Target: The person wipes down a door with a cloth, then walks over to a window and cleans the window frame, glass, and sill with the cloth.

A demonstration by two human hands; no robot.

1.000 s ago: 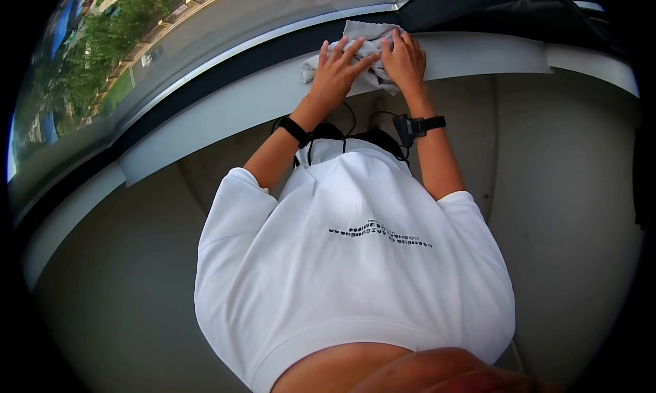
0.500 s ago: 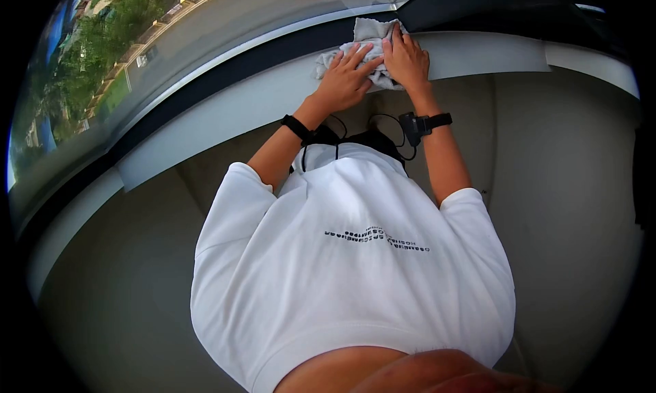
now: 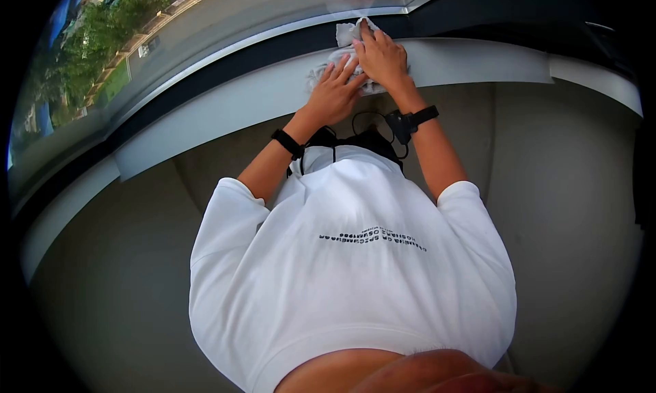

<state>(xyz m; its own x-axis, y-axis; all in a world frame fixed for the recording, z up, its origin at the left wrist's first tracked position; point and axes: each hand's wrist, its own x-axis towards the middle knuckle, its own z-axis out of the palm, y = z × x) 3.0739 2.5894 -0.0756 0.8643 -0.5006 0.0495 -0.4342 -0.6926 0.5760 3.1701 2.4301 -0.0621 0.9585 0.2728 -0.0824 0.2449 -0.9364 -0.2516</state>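
Note:
A crumpled light-grey cloth point(image 3: 350, 34) lies across the pale ledge and the dark strip behind it. My right hand point(image 3: 384, 61) is on top of the cloth, its fingers closed over the folds and the index finger stretched toward the window. Beside it, my left hand point(image 3: 333, 98) rests on the cloth's nearer folds with its fingers spread and lying flat. Part of the cloth is hidden beneath both hands.
The pale ledge point(image 3: 225, 119) curves across the view in front of my body. Behind it run a dark strip point(image 3: 273, 46) and a window pane point(image 3: 239, 24), with trees and a road outside. Below the ledge is a grey wall panel point(image 3: 547, 160).
My right hand and the cloth have shifted left along the ledge, and the right hand is now closer to the left one. My left hand has moved slightly left and down.

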